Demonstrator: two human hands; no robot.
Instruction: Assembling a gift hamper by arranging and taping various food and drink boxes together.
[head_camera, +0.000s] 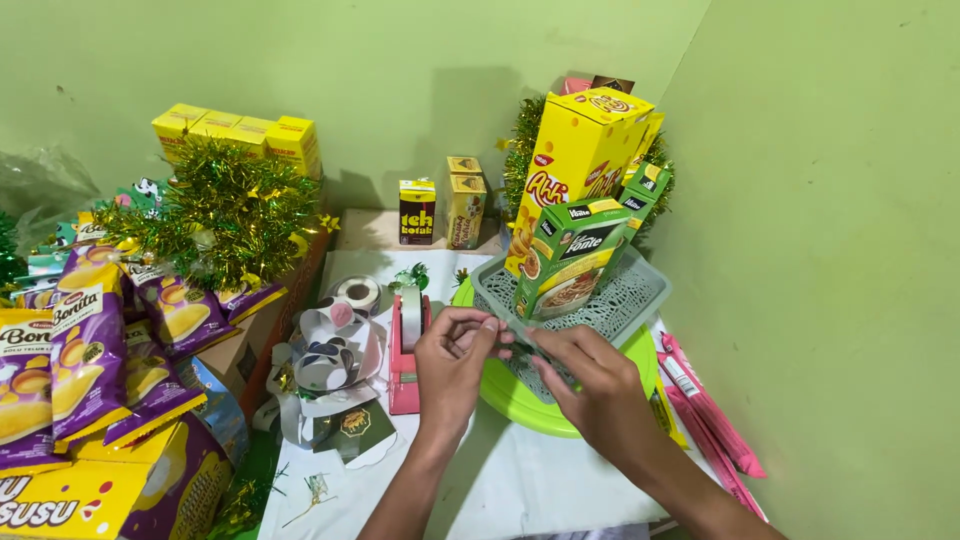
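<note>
Both hands meet at the grey basket's (640, 300) near corner. The left hand (455, 350) pinches one end of a thin strip (515, 338), seemingly tape; the right hand (590, 375) pinches the other against the basket. Boxes (570, 250) stand in the basket, on a green plate (515, 400). A pink tape dispenser (407, 355) lies at the left hand's 9 o'clock.

We held our left hand (455, 352) and right hand (590, 385) close together, fingertips pinched, forearms angled inward.
</note>
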